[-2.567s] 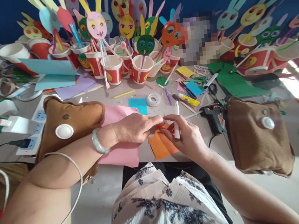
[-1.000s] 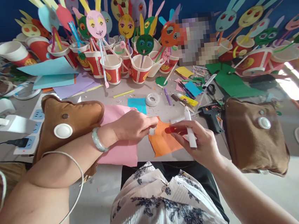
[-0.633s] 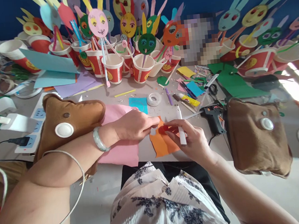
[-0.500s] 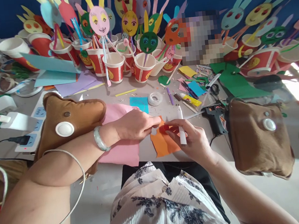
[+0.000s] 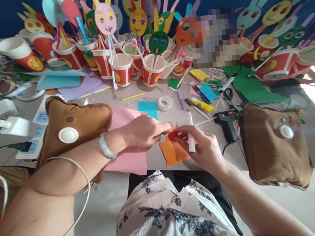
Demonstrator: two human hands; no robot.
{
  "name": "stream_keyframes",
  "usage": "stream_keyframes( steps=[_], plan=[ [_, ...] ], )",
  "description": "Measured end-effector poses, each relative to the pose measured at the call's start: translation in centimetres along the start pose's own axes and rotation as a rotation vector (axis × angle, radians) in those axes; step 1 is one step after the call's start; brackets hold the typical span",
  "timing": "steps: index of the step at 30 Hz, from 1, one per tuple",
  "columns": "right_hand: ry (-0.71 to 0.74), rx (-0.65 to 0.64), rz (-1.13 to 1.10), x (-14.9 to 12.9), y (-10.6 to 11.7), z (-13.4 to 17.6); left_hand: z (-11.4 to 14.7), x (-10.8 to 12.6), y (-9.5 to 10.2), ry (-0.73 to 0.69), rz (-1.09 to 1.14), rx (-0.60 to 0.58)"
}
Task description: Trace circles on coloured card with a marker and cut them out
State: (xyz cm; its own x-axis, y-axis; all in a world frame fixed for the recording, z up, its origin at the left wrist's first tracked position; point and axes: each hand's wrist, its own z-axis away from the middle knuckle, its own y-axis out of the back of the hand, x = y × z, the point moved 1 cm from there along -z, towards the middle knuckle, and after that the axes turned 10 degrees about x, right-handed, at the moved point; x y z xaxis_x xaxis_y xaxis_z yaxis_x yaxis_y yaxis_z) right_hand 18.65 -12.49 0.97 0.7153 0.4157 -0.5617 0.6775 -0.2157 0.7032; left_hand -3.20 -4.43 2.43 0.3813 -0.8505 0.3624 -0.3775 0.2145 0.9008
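A torn-edged sheet of orange paper [image 5: 174,153] lies on the table in front of me. My left hand [image 5: 144,130] is closed, its fingertips on the paper's upper left edge; a small whitish patch shows under them. In my right hand [image 5: 203,141] a white marker [image 5: 190,131] stands nearly upright between the fingers. A small red piece [image 5: 172,135] is at that hand's fingertips, over the orange paper; whether they pinch it I cannot tell. Pink paper [image 5: 128,158] lies beneath my left wrist. Beyond the hands are a blue paper square [image 5: 147,109] and a roll of clear tape [image 5: 164,103].
Red paper cups [image 5: 121,71] with paper rabbit faces line the back. A brown cushion-like bag [image 5: 74,122] lies under my left forearm, another [image 5: 277,143] at right. Near my right hand is a black glue gun [image 5: 229,126]. A power strip [image 5: 38,135] and cables are at left.
Both hands stay in almost the same place on the orange paper. The whole view has shifted very slightly; at the back left, a light blue sheet tilts lower than before.
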Motion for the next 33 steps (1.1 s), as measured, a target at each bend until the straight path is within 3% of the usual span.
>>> stream_keyframes(
  steps=[8,21,33],
  plan=[
    [-0.016,-0.001,0.011,0.07,-0.04,0.04,-0.04,0.07,-0.02,0.035,-0.001,0.006],
    [-0.034,-0.002,0.034,-0.07,-0.14,-0.04,0.04,0.41,0.05,0.083,0.154,0.136],
    [-0.004,0.016,0.055,-0.02,0.1,-0.19,-0.01,0.85,0.13,0.085,0.288,-0.037]
  ],
)
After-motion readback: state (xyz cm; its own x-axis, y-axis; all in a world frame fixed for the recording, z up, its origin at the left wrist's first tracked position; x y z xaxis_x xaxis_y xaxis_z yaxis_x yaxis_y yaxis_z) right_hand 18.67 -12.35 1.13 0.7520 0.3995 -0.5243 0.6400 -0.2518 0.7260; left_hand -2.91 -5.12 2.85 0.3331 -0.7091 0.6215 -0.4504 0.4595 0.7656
